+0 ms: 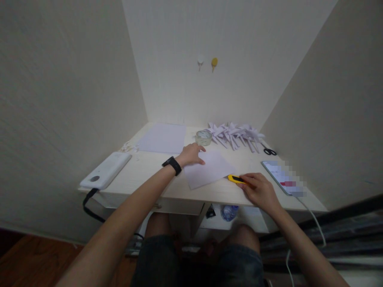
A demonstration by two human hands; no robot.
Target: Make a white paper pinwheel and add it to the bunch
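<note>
A white sheet of paper (pixel 209 171) lies at an angle on the desk in front of me. My left hand (pixel 191 154), with a black watch (pixel 172 164) on its wrist, rests at the sheet's upper left part. Its thumb and forefinger are spread apart; the other fingers are partly hidden. My right hand (pixel 259 190) is closed around a yellow and black utility knife (pixel 235 179), whose front end is at the paper's right edge. Just beyond my left hand stands a roll of clear tape (pixel 204 138).
Several folded paper pinwheels (pixel 235 133) are heaped at the back right, near black-handled scissors (pixel 269 151). A larger paper stack (pixel 163 137) lies back left. A white power bank-like device (pixel 106 170) sits at the left edge, a phone (pixel 281 175) with a cable at the right.
</note>
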